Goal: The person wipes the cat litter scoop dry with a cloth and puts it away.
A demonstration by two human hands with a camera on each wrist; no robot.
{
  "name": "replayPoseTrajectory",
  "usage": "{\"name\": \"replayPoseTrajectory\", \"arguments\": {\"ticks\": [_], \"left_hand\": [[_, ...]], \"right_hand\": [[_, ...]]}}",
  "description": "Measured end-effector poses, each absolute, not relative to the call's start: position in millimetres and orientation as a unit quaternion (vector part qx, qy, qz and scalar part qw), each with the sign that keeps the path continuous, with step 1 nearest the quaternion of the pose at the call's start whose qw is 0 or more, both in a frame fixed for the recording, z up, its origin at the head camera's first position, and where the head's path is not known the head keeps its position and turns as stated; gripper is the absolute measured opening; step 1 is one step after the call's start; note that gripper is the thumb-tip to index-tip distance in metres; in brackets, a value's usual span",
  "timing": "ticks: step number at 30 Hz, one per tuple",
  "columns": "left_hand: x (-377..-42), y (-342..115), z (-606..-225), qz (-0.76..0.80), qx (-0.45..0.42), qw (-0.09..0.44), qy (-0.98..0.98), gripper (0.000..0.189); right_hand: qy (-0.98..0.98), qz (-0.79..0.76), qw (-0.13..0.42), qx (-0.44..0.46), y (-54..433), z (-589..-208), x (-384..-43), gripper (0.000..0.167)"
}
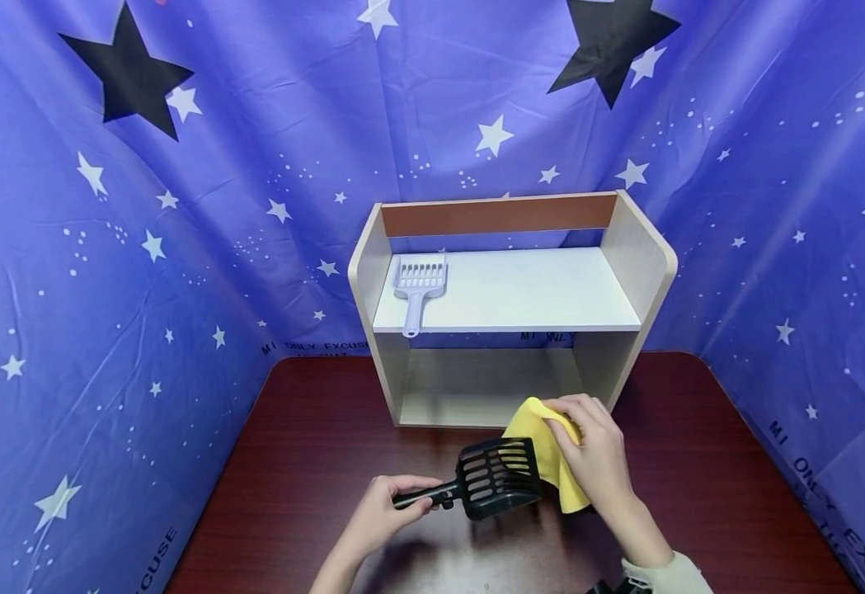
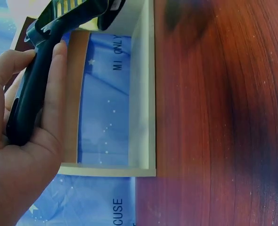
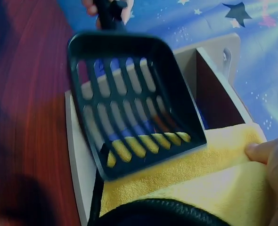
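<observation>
EDITOR: From the left, who and what?

PHOTOGRAPHER: A person's left hand [image 1: 380, 511], its fingers clamped on the handle of a black slotted scoop [image 1: 502, 499] above the desk [image 1: 291, 462]. Farther back, at the middle of the desk's back edge, stands a shelf unit [image 1: 636, 247]. On its upper board [image 1: 521, 289], near the left corner, lies a pale lavender scoop [image 1: 419, 290], its handle end jutting just over the front edge.

EDITOR: And the black one?

PHOTOGRAPHER: Held off the desk, before the unit's lower front edge, handle to the left, slotted head to the right. A yellow cloth [image 1: 547, 454] hangs right at that head and shows through the end slots. Farthest right, the right hand [image 1: 595, 450] pinches a fold of the cloth between thumb and fingers.

EDITOR: Which step is this?

PHOTOGRAPHER: Wiping, by the look of it, with the cloth at the black scoop's lip. How firmly it presses there, I cannot tell.

EDITOR: What does the next move call for?

PHOTOGRAPHER: In my judgement, a steady left grip on the handle while the right works the cloth along the lip and over the slots, without snagging it on the bars.
</observation>
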State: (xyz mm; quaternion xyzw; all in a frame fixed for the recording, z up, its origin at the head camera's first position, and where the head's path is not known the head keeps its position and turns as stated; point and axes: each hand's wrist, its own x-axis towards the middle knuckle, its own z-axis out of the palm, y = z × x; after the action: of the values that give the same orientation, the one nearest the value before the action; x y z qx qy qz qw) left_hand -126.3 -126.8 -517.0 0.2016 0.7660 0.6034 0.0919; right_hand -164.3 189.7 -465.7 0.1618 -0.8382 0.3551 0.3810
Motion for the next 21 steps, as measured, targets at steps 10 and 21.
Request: {"name": "replayPoseTrajectory", "arguments": {"ticks": [10,21], "left_hand": [[-124.9,-115.9,-512.5,0.554,0.206,0.038,0.806,0.023],[-126.2,-111.5,-510.7,0.480,0.232,-0.059,0.844,0.029]], "right_hand": [[-0.824,0.349,0.352,0.274,164.1,-466.8,-161.9,0.028],[-0.830,0.258,0.340,0.360,146.5,-470.6,-158.3,0.026]]}}
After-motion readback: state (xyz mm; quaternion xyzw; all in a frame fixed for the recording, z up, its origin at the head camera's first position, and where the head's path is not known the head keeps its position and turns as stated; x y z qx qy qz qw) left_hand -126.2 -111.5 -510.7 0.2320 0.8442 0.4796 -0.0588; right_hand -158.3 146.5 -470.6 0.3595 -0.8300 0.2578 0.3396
